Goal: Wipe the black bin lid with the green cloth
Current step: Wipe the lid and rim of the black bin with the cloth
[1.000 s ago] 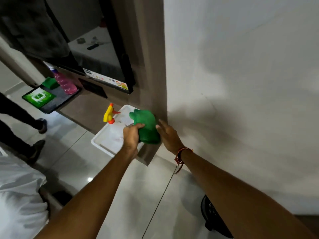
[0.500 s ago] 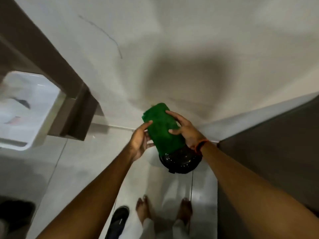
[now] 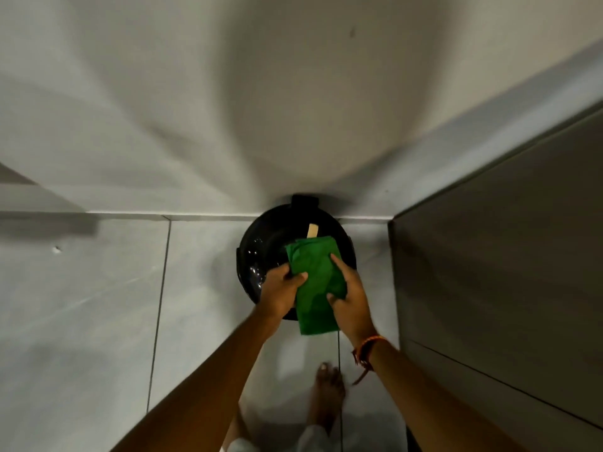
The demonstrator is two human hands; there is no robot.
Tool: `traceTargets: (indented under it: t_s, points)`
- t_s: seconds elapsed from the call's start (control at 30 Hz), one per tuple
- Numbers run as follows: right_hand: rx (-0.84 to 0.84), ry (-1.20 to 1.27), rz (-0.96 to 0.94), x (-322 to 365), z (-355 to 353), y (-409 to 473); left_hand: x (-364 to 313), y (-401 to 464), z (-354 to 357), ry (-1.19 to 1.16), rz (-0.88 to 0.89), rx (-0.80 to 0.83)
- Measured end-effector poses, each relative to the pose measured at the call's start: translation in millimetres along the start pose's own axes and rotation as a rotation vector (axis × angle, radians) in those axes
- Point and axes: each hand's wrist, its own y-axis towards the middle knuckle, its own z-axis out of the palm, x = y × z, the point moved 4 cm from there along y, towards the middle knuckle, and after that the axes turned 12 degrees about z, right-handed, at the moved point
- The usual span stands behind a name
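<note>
**Both hands holding the cloth over the bin lid**

The left hand (image 3: pixel 283 290) is pinching the left edge of the green cloth (image 3: pixel 316 282), thumb lying on top and fingers curled underneath, while the right hand (image 3: pixel 347 293) is gripping the right edge, its fingers spread across the fabric. Both are closed on the cloth, holding it folded into a long strip.

The black bin lid (image 3: pixel 261 252) is sitting directly beneath and just ahead of the hands, pushed against the base of the wall (image 3: pixel 293 109) beside a grey cabinet (image 3: pixel 505 272). The strip's long axis is running away from the person, its far end lying over the lid's right half near a small pale label (image 3: pixel 312 230), its near end hanging past the lid's front rim. Whether the cloth is already touching the lid cannot be told.

The lid's left half is lying bare and glistening with droplets, so the wipe probably needs to travel leftward; the left hand is nearer that uncovered side. A bare foot (image 3: pixel 328 393) is standing on the tiled floor (image 3: pixel 98 321) below.
</note>
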Motion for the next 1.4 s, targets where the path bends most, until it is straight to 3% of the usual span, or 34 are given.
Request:
traceTargets:
  t_s: [0.13, 0.27, 0.37, 0.47, 0.73, 0.9, 1.07, 1.27, 1.4]
  points:
    - [-0.16, -0.231, -0.121, -3, -9, 39, 7, 46, 18, 0.163, 0.087, 0.054]
    - [-0.363, -0.658, -0.137, -5, 1, 49, 6, 62, 5, 0.936, 0.451, 0.007]
    - [-0.301, -0.812, -0.274, -5, 14, 55, 12, 66, -11, 1.324, 0.648, 0.043]
    - [-0.242, -0.97, -0.318, -14, 23, 68, 29, 80, -16, 1.517, 0.606, 0.235]
    - [-0.392, -0.808, -0.206, 1, 24, 106, 38, 88, -10, 1.613, 0.584, 0.207]
    - [-0.495, -0.816, -0.191, -44, 55, 63, 42, 85, -4, 1.612, 0.577, 0.172]
    - [-0.468, -0.683, -0.155, -78, 74, 31, 40, 84, -6, 1.634, 0.592, 0.193]
    - [-0.474, -0.544, -0.105, -36, 32, 84, 39, 88, -8, 1.669, 0.58, 0.188]
    - [-0.373, -0.433, -0.054, -9, 5, 125, 39, 86, -6, 1.666, 0.572, 0.185]
